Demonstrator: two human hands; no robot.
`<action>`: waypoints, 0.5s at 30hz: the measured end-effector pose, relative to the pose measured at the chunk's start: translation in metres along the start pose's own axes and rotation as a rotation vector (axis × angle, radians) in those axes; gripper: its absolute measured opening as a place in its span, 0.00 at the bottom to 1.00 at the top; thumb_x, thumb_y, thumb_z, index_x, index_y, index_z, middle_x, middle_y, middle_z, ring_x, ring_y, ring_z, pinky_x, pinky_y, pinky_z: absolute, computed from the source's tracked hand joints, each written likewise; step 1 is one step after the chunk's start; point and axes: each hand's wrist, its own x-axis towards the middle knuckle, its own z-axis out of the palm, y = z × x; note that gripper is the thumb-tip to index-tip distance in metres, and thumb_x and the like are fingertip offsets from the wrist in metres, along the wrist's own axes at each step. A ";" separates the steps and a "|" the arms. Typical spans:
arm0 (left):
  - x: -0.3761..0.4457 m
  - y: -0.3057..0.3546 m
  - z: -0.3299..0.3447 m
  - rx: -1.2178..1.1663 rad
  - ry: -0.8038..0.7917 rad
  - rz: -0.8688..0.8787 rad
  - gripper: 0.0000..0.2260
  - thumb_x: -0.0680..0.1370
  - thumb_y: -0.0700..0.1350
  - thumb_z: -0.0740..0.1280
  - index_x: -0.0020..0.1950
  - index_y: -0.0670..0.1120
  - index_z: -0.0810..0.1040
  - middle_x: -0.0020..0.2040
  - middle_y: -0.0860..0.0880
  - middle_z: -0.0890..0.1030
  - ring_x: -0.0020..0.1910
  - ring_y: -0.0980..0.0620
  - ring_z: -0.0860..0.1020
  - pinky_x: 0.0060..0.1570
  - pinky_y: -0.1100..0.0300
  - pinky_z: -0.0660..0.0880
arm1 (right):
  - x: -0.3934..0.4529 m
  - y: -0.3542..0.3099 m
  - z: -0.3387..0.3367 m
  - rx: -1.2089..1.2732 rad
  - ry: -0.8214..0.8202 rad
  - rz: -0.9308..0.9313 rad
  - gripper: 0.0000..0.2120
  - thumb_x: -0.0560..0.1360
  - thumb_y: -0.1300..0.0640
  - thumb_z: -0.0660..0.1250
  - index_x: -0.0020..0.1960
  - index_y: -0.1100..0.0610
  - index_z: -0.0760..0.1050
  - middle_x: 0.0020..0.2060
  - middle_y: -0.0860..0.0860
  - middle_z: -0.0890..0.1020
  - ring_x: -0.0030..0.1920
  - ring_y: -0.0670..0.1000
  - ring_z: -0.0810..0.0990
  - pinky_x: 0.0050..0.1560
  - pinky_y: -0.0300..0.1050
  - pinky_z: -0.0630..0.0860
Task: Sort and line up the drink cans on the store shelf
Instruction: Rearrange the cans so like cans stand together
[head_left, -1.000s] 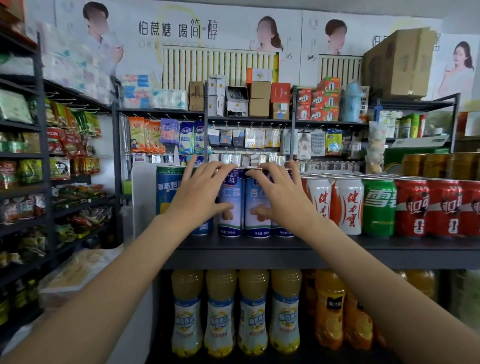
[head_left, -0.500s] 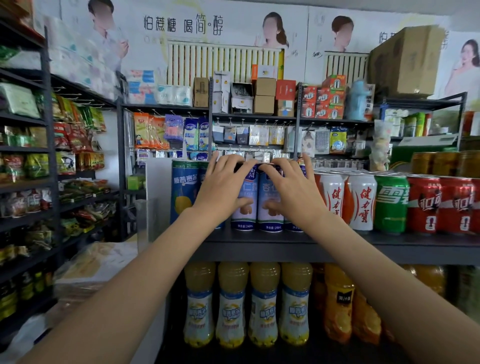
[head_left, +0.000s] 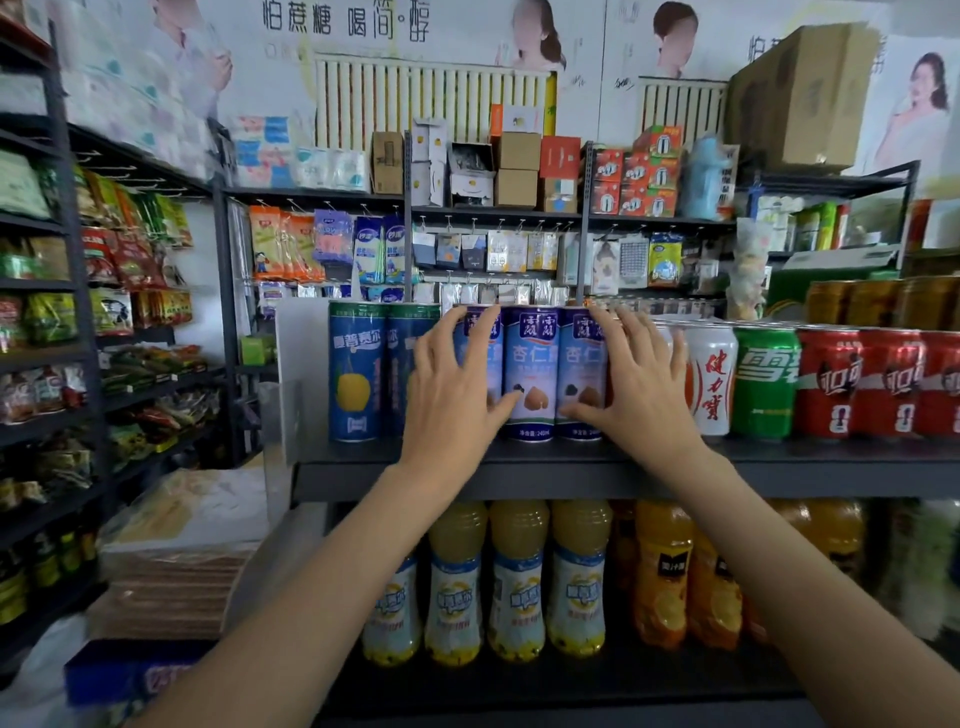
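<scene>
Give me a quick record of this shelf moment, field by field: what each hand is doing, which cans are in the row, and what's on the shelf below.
left hand: left hand spread over the left side of the light blue cans, thumb on a can front
right hand: right hand spread over their right side
left of group: two dark blue cans
right of group: white can, green can, red cans
cans: all upright
shelf: dark shelf
below: yellow drink bottles, orange juice bottles
</scene>
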 end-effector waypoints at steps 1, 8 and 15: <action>-0.003 0.003 0.002 0.002 -0.033 -0.040 0.35 0.74 0.54 0.67 0.76 0.53 0.52 0.74 0.44 0.53 0.72 0.42 0.54 0.65 0.50 0.64 | 0.002 0.002 0.000 -0.037 -0.013 0.001 0.48 0.67 0.43 0.72 0.76 0.48 0.46 0.74 0.53 0.55 0.75 0.55 0.47 0.71 0.59 0.37; -0.007 0.017 0.020 0.110 -0.172 -0.149 0.41 0.73 0.53 0.69 0.75 0.60 0.42 0.75 0.43 0.40 0.68 0.40 0.58 0.60 0.50 0.68 | 0.011 0.009 -0.009 -0.093 -0.074 -0.004 0.54 0.64 0.40 0.73 0.76 0.45 0.39 0.69 0.53 0.62 0.74 0.58 0.49 0.70 0.64 0.39; -0.006 0.022 0.019 0.148 -0.199 -0.170 0.39 0.74 0.53 0.68 0.75 0.59 0.44 0.75 0.43 0.41 0.66 0.41 0.60 0.58 0.52 0.69 | 0.017 0.014 -0.014 -0.125 -0.102 -0.037 0.51 0.63 0.38 0.73 0.75 0.47 0.47 0.71 0.53 0.61 0.74 0.57 0.49 0.70 0.66 0.39</action>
